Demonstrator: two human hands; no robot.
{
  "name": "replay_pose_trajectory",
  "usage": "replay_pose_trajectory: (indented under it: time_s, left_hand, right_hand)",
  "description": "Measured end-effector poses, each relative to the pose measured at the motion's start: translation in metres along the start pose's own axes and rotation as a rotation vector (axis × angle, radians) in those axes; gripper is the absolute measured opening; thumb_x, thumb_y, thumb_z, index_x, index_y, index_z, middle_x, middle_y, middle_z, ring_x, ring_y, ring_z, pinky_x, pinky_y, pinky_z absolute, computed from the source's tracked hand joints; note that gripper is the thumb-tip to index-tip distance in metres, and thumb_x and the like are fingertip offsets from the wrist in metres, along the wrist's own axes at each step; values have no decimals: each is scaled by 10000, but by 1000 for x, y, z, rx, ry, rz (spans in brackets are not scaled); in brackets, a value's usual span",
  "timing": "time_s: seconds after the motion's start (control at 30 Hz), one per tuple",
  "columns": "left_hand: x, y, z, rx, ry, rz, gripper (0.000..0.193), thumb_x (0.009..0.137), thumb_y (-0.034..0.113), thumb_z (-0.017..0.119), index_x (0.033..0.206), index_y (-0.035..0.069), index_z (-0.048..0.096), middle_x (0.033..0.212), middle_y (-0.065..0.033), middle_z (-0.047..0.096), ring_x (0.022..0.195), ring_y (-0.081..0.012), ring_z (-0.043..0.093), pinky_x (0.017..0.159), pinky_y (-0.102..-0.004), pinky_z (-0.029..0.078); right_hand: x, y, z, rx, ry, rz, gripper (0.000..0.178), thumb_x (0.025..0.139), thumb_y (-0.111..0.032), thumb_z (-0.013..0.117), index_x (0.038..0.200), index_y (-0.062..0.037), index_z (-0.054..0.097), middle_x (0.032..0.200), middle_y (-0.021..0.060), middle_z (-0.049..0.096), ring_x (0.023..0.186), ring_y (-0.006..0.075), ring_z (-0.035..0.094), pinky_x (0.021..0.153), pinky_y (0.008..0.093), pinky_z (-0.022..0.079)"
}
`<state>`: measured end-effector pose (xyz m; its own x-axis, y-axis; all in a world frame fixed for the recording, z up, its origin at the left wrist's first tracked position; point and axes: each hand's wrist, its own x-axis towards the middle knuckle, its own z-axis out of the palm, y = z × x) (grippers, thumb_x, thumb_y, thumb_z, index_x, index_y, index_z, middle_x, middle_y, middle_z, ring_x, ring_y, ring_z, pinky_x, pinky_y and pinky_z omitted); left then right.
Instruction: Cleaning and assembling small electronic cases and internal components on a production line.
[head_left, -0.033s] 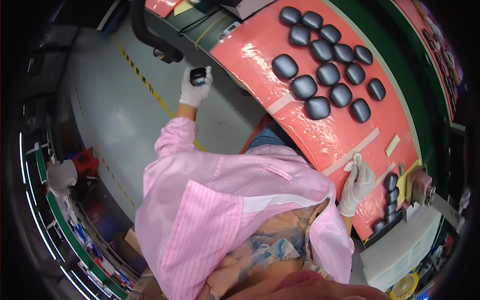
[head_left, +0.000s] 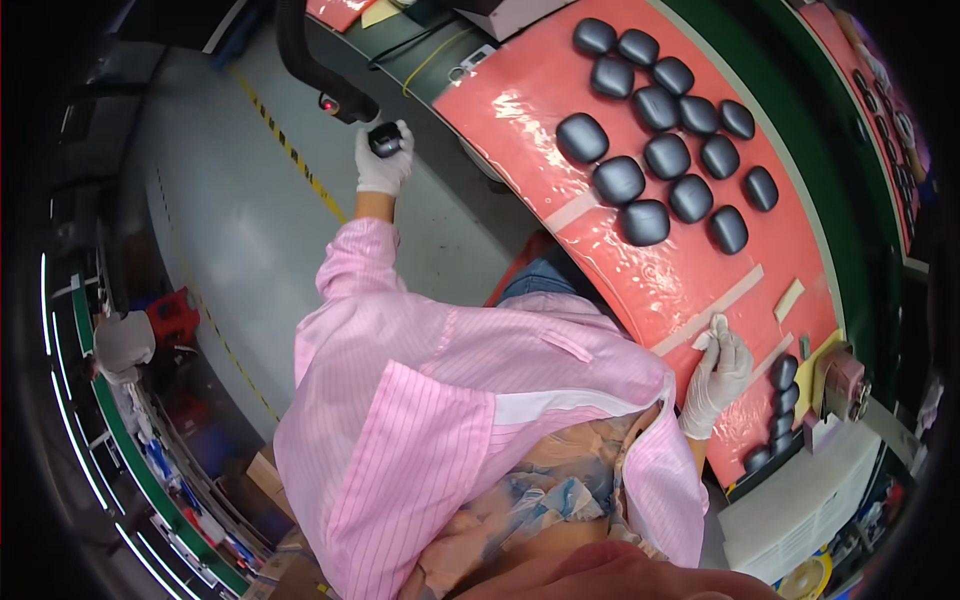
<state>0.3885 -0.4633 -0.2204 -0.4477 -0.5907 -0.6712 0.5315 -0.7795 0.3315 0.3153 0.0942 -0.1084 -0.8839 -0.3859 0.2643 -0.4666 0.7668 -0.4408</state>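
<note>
My gloved left hand (head_left: 382, 172) is wrapped round a small dark rounded case (head_left: 385, 140), held up over the floor. Just above it hangs the end of a black hose (head_left: 352, 106), which shows a red light. Hose and case look very close; I cannot tell whether they touch. Pinched in my gloved right hand (head_left: 722, 378) is a crumpled white wipe (head_left: 712, 333), at the near part of the red mat (head_left: 640, 300). Farther along the mat lie several dark grey rounded cases (head_left: 668, 156), spread in a loose group.
Several more cases stand in a row (head_left: 784, 400) right of my right hand, beside a pinkish metal device (head_left: 846, 382). A pale strip (head_left: 789, 300) lies on the mat. Beyond runs a green belt (head_left: 800, 130). Cables (head_left: 425, 65) lie at the bench's left end.
My left hand has brought the case up and slightly left, nearer the hose end. A red light now shows on the hose. My right hand still pinches the wipe.
</note>
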Motion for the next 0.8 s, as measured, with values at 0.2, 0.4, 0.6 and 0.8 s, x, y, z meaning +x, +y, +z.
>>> replay_pose_trajectory:
  time_s: [0.2, 0.4, 0.6, 0.8]
  left_hand:
    - [62, 26, -21, 1332, -24, 542, 449, 902, 475, 536, 1081, 63, 542, 856, -119, 601, 712, -250, 601, 628, -339, 512]
    - [45, 10, -32, 411, -283, -185, 459, 929, 431, 534, 1014, -18, 585, 970, -141, 627, 849, -272, 595, 712, -356, 509]
    - [-152, -47, 73, 1164, -1044, -399, 807, 804, 736, 448, 1094, -16, 482, 709, -73, 522, 459, -147, 481, 390, -242, 378]
    - [-229, -187, 143, 849, -1104, -552, 769, 892, 593, 443, 1288, -66, 448, 906, -122, 581, 732, -206, 548, 597, -291, 435]
  right_hand:
    - [-1, -21, -6, -154, 7, -27, 317, 787, 59, 623, 1081, -53, 659, 841, 80, 634, 760, 236, 597, 710, 353, 474]
    - [-9, -3, -27, 100, 65, 89, 254, 795, 35, 646, 1030, -57, 676, 809, 61, 615, 790, 198, 563, 702, 328, 449]
    - [34, 59, -154, 186, 592, 471, 229, 909, -69, 586, 1106, 39, 628, 1000, 84, 630, 902, 120, 578, 800, 238, 464]
    - [49, 140, -214, -455, 418, 425, 268, 870, -150, 583, 1095, -40, 676, 943, 133, 674, 897, 234, 635, 807, 309, 476]
